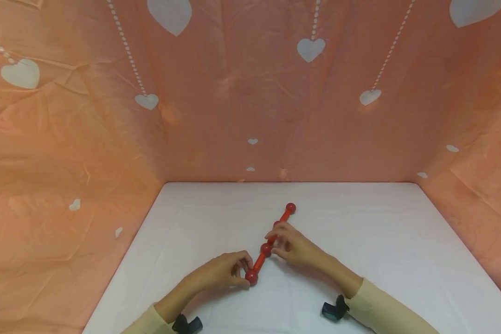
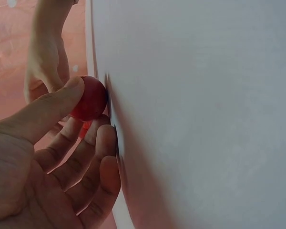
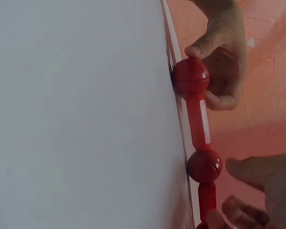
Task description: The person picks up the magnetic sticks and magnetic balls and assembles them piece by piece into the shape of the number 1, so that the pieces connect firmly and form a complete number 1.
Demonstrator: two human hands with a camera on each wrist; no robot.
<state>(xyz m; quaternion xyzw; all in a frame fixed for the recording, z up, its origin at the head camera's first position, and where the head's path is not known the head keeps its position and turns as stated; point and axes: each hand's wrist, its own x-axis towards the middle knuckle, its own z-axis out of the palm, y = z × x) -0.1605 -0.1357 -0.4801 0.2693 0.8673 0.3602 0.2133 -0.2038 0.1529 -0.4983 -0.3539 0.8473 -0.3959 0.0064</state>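
A straight chain of red balls joined by short red rods [image 1: 260,262] lies slanting across the white table [image 1: 359,222]. My left hand [image 1: 227,271] pinches the ball at its near end [image 1: 252,277], the thumb on one side and fingers on the other; the left wrist view shows this ball [image 2: 91,98] close up. Over the middle of the chain is my right hand [image 1: 296,246]. In the right wrist view its thumb [image 3: 248,169] stands slightly apart from the second ball [image 3: 205,166], while its fingertips overlap the rod beyond. That hand partly hides the third ball [image 1: 277,224].
The chain's far-end ball [image 1: 291,208] lies toward the table's back edge. Orange cloth with white hearts [image 1: 234,102] hangs behind and along both sides. A dark wrist camera [image 1: 334,310] sits at the right cuff, another [image 1: 188,324] at the left.
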